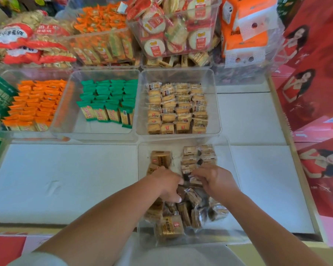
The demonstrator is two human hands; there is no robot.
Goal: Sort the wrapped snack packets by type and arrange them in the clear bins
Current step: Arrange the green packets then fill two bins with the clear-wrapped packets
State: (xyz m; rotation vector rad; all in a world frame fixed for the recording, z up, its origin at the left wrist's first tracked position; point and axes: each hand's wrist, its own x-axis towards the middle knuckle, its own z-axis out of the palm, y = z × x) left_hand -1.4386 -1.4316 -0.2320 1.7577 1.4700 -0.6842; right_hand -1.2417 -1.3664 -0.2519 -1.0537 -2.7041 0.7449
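Left hand (167, 184) and right hand (216, 179) grip packets (192, 196) inside nearest bin (225, 150).

tan wrapped packets (169, 229) jumbled in near clear bin (228, 150)

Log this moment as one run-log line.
step: sorting | left hand: grips brown packets in near bin | right hand: pinches one there | green packets: rowed in middle bin

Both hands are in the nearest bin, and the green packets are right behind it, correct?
No. The head view shows tan packets right behind it; the green packets are one bin left. The left hand and right hand are in the nearest bin.
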